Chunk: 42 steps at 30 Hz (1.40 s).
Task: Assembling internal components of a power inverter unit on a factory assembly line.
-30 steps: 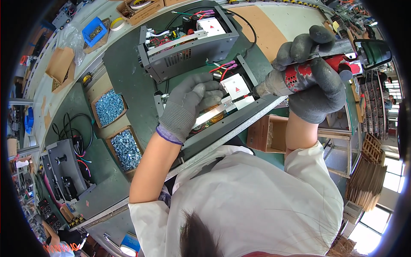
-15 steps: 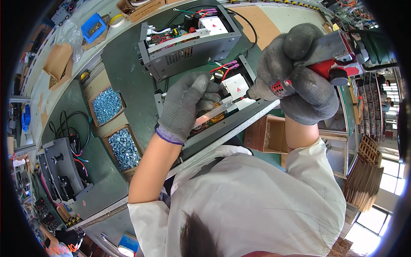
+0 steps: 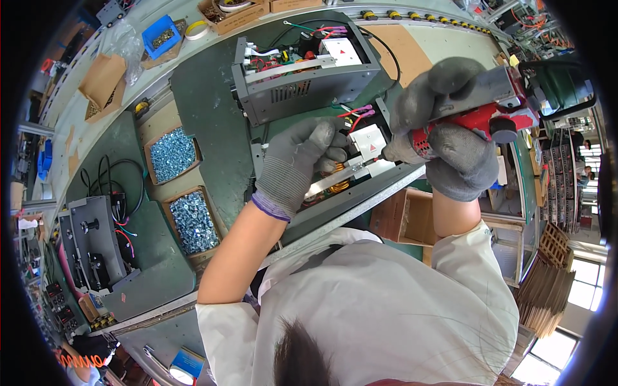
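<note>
Right hand [image 3: 450, 138], grey-gloved, wrapped tight around red and grey power screwdriver [image 3: 479, 116], tip pressed down onto metal strip [image 3: 341, 177] inside open electronics unit [image 3: 347, 174] near bench's front edge. Left hand [image 3: 299, 161], also gloved, fingers curled and pressing on same strip, steadying it beside white module [image 3: 368, 143] with coloured wires. Second grey chassis [image 3: 302, 71] stood just behind, on green mat [image 3: 206, 128]. Two trays of silvery screws [image 3: 183, 186] lay to the left, well apart. Screwdriver judged fairly heavy and rigid, best gripped around its barrel. Unit probably stiff sheet metal with delicate wiring; better held by frame edges.
</note>
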Tool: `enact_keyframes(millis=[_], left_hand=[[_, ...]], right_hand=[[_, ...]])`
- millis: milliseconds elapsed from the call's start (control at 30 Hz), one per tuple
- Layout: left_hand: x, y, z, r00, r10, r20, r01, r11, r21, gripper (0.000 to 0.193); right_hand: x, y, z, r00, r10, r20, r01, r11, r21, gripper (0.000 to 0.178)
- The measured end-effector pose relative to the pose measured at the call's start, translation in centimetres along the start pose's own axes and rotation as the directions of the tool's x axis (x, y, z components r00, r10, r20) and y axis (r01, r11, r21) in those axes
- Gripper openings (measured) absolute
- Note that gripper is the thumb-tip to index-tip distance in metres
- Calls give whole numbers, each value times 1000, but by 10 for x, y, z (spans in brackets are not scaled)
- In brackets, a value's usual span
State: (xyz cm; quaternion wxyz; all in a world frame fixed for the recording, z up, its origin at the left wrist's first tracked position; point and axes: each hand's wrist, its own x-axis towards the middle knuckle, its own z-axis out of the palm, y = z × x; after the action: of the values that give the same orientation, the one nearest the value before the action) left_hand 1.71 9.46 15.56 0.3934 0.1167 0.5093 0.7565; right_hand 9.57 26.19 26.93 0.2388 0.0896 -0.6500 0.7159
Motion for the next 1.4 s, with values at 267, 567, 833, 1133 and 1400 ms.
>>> enact_keyframes(millis=[267,567,833,1133,1400], left_hand=[[-3,8,5,1000,-1,-6,2,999,49,33],[-1,7,6,998,-63,-27,64,997,49,37],[-2,3,-2,1000,-7,-3,7,999,42,56],[-1,5,-1,999,-30,15,30,1000,4,53],[-3,8,0,998,-57,2,57,998,-41,49]], right_hand=[[-5,4,-8,998,-46,45,40,991,129,43],[15,-27,-17,939,-300,169,246,928,281,42],[16,-26,-25,925,-381,0,364,884,293,46],[12,-15,-24,917,-389,-83,396,869,297,43],[12,-11,-29,909,-401,-118,417,856,306,42]])
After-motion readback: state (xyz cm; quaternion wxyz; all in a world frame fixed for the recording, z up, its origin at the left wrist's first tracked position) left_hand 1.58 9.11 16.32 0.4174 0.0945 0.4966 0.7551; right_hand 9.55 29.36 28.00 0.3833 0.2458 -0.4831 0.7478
